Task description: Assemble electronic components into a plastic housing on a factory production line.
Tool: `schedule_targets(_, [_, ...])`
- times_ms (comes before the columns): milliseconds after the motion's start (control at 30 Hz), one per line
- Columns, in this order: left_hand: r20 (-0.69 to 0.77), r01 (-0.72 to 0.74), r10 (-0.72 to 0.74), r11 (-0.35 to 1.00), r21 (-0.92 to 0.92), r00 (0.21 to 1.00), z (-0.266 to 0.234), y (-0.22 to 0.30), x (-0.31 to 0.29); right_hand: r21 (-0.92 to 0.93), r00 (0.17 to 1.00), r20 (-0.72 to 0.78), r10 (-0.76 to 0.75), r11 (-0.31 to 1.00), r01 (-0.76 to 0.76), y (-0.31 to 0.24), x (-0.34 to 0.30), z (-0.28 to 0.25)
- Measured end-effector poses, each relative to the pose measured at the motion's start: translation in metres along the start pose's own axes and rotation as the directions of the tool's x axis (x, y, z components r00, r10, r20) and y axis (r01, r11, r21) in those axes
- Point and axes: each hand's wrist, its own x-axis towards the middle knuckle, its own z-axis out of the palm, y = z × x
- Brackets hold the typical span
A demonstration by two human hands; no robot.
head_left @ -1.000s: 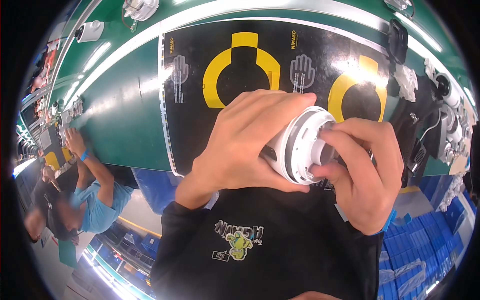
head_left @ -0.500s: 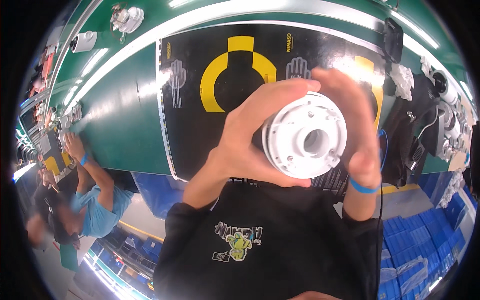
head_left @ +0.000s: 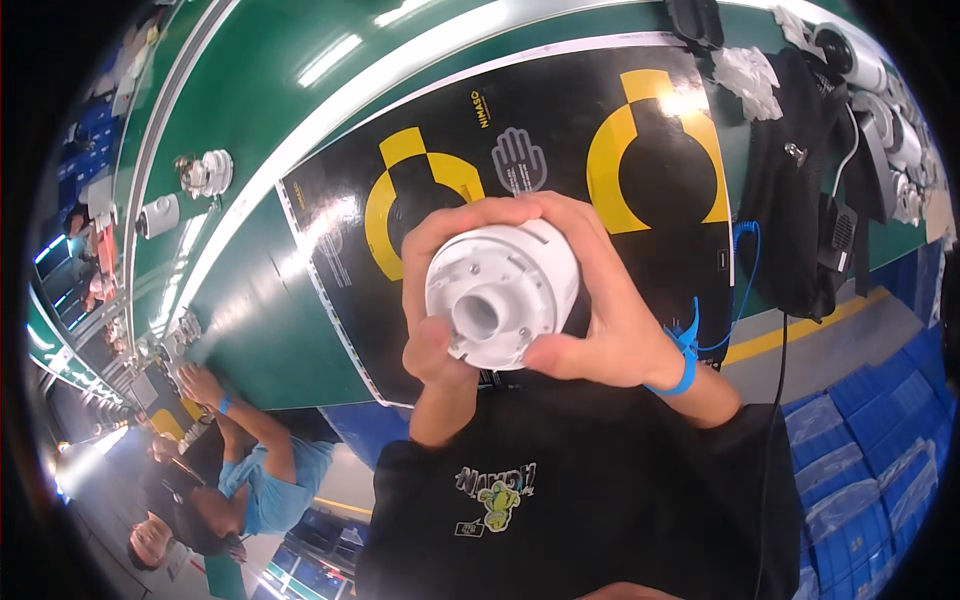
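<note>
Both my hands are wrapped round a white cylindrical plastic housing (head_left: pixel 556 262), held above the work mat. Its round end, with a hollow tube in the centre and small screws around it, tilts toward me. My left hand (head_left: pixel 428 250) closes round the left side, its thumb at the lower left rim. On the other side, my right hand (head_left: pixel 612 315) grips the housing with its thumb by the lower right rim. Fingers of both hands meet over the top. A blue wrist strap (head_left: pixel 683 372) circles my right wrist.
Under my hands lies a black and yellow mat (head_left: pixel 560 110) on the green table (head_left: pixel 245 350). White camera-like units (head_left: pixel 853 55), crumpled white wrapping (head_left: pixel 748 80) and a black cloth (head_left: pixel 775 215) sit at right. A blue coiled cord (head_left: pixel 745 260) hangs nearby. At left, a co-worker's hands (head_left: pixel 200 385) work.
The housing has moved left in view and its end now tilts down and left. My right hand, blurred beside it before, now grips it. The whole view has also turned.
</note>
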Motion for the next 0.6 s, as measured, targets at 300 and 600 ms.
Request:
schedule_targets(300, [-0.075, 0.101, -0.084, 0.96, 0.259, 0.994, 0.006, 0.025, 0.016, 0.416, 0.965, 0.211, 0.159, 0.879, -0.235, 0.004, -0.001, -0.012])
schedule_targets(600, [0.63, -0.119, -0.166, 0.915, 0.385, 0.759, -0.001, 0.045, 0.053, 0.539, 0.761, 0.642, -0.088, 0.758, -0.367, 0.025, -0.008, -0.03])
